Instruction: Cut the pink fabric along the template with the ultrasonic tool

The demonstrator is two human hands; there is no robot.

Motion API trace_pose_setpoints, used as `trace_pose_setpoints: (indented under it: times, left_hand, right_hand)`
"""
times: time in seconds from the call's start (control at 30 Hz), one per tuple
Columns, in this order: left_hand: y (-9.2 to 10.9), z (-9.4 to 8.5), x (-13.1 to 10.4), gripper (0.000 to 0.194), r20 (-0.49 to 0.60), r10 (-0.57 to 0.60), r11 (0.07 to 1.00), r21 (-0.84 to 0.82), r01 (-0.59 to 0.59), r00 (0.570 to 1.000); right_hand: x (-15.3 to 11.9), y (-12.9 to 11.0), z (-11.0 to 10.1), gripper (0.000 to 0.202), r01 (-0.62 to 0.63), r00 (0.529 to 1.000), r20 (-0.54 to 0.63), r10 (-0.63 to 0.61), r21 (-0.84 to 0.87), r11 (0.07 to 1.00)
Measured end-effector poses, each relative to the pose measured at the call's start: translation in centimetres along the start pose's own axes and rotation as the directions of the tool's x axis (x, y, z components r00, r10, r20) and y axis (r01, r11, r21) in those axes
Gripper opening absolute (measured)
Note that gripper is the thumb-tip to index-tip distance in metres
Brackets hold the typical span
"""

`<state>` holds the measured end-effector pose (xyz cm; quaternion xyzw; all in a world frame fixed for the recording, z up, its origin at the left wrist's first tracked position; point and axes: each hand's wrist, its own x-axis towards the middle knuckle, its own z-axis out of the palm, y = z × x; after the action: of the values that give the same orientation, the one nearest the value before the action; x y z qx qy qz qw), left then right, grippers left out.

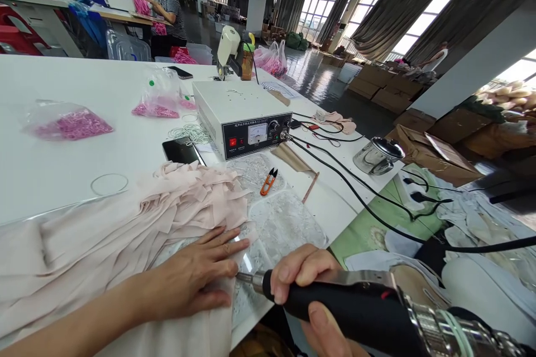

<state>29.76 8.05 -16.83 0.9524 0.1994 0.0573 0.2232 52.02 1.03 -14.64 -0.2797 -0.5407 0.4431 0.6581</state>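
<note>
Head view: cloth (pixel 96 234) and tool (pixel 352 304).
Your left hand (pixel 195 273) lies spread, apparently for steadying; right hand (pixel 305 270) clamps the tool.

The cloth (pixel 96 245) at eight o'clock looks soft, thin and matt. At five o'clock, the tool (pixel 347 304) has a smooth black plastic-looking body and polished metal ends. The mug (pixel 372 157) at three o'clock is shiny metal; the bag (pixel 71 124) at nine, clear crinkled plastic; the table (pixel 104 70), smooth white.
</note>
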Motion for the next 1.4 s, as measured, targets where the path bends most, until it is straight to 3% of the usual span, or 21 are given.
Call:
trace_pose_setpoints:
  times: [0.17, 0.37, 0.67, 1.0, 1.4]
  left_hand:
    - [-0.2, 0.2, -0.1, 0.019, -0.076, 0.015, 0.999, -0.038, -0.018, 0.997]
    - [-0.1, 0.1, 0.0, 0.022, -0.02, 0.015, 1.0, 0.009, -0.015, 1.0]
    - [-0.5, 0.3, -0.1, 0.021, -0.051, 0.014, 0.999, -0.03, -0.016, 0.999]
    - [-0.1, 0.1, 0.0, 0.02, -0.043, 0.01, 1.0, -0.009, -0.011, 0.999]
    - [-0.2, 0.1, 0.0, 0.024, 0.023, -0.001, 1.0, 0.025, 0.0, 1.0]
  right_hand:
    - [0.4, 0.2, -0.6, 0.017, 0.016, 1.0, -0.006, -0.016, 0.028, 0.999]
    - [0.5, 1.1, -1.4, 0.018, 0.028, 1.0, 0.002, -0.028, 0.063, 0.998]
    - [0.9, 1.0, -0.9, 0.015, 0.061, 0.998, -0.023, -0.062, -0.04, 0.997]
    - [1.9, 1.0, -1.2, 0.015, 0.087, 0.991, -0.105, -0.084, 0.031, 0.996]
    - [1.4, 1.8, -1.4, 0.016, 0.07, 0.997, -0.047, -0.068, 0.041, 0.997]
